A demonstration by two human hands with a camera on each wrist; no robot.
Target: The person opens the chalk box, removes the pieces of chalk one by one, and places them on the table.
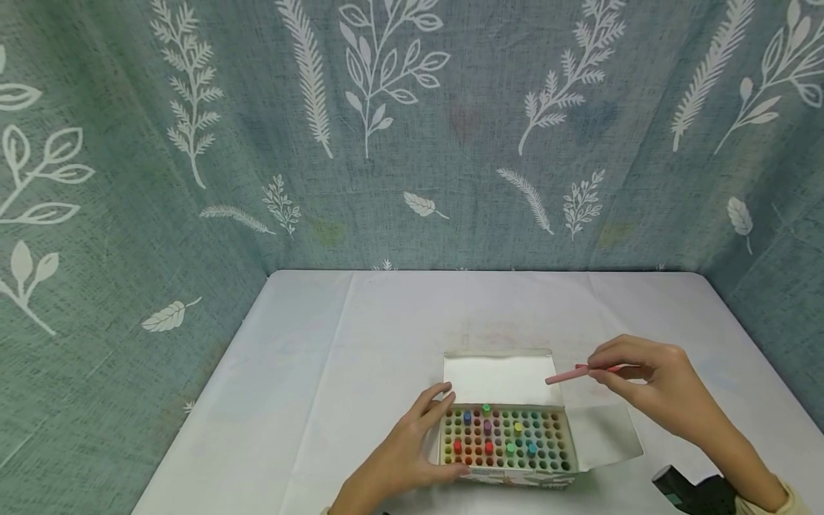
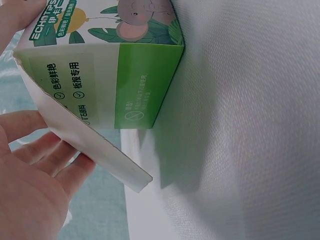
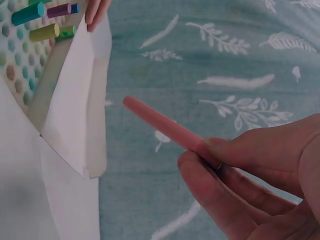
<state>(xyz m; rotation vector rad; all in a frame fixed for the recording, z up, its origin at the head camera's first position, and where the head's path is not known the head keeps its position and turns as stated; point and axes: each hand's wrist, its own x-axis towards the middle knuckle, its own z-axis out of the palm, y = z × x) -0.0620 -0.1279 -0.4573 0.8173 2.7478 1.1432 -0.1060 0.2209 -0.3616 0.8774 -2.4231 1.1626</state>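
Note:
A chalk box (image 1: 521,478) lies open on the table, its holed insert (image 1: 546,445) holding several colored chalk sticks with tips sticking up. My left hand (image 1: 399,454) grips the box's left end, thumb at the front and fingers toward the back. In the left wrist view, fingers of that hand (image 2: 35,172) rest against a white side flap (image 2: 90,145). Above and right of the box, my right hand (image 1: 650,383) pinches a pink chalk stick (image 3: 160,123) between thumb and fingers. Its free end points left, over the raised lid (image 1: 496,375), apart from the insert.
A white side flap (image 1: 605,433) spreads out from the box's right end. White cloth covers the table (image 1: 360,322), and a leaf-patterned curtain (image 1: 386,200) stands behind it. Near my right forearm is a black device (image 1: 698,492).

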